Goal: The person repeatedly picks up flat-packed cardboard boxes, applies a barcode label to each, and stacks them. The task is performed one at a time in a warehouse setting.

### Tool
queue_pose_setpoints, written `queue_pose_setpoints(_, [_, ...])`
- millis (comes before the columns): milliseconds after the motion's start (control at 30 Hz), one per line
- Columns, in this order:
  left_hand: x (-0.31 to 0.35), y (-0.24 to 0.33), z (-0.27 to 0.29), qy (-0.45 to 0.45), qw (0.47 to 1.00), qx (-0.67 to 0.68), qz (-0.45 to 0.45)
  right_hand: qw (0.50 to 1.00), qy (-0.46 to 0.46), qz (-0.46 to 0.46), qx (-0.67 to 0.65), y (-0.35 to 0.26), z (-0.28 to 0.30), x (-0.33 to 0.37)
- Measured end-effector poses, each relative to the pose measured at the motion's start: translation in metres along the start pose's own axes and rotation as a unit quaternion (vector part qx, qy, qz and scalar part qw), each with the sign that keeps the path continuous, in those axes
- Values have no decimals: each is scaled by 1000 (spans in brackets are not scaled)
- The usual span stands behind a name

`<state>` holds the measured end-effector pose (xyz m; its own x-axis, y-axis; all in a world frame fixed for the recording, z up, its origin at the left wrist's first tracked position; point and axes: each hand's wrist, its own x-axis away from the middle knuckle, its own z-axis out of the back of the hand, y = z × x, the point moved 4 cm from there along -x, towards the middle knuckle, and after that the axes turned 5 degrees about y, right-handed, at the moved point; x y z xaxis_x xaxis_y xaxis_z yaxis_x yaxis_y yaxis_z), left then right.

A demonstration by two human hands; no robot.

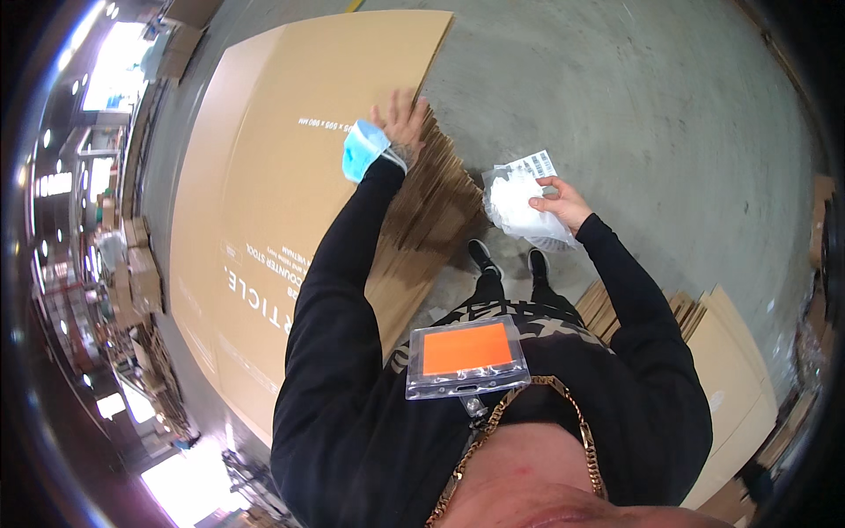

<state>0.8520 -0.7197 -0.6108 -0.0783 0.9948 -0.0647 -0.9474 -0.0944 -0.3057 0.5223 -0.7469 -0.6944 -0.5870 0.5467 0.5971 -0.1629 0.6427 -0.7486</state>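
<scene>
Okay, head view: the clear plastic bag (519,209) is sitting in the right hand (563,206), to the right of the left hand (403,128) and well apart from it. Right hand is closing on the bag's right side, thumb on top. Left hand is holding nothing; its fingers are spreading, blurred, over the right edge of the big cardboard stack (255,167). Can't tell if it's pressing.

Containers: the bag is holding something white and bunched; can't tell what. A white label (534,165) is showing at its far edge; inside or stuck on, can't tell. A clear badge holder (466,387) is hanging at the chest, carrying an orange card (466,349).

Counts: one bag, one label, one badge holder, one card. One blue face mask (363,151) is hanging at the left wrist. Two cardboard stacks: the big one is lying left, the smaller stack (735,352) is lying lower right. Sheets are packing too tightly to count. Two dark shoes (482,254) are standing on the grey floor (634,114).
</scene>
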Motion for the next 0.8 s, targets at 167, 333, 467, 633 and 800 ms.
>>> queue_pose_setpoints(167, [-54,2,-51,-72,952,-132,-268,999,-2,40,14,11,-29,-14])
queue_pose_setpoints(333, [-85,8,-57,-201,917,-118,-325,997,26,55,-36,45,-40,-20])
queue_pose_setpoints(467, [-101,5,-46,-257,900,-92,-341,996,29,56,-64,62,-45,-21])
queue_pose_setpoints(633, [-98,-1,-38,-160,904,-112,-381,993,35,83,-80,58,-56,-34])
queue_pose_setpoints(800, [-96,4,-25,-110,903,-105,-402,994,25,107,-19,37,-80,-89])
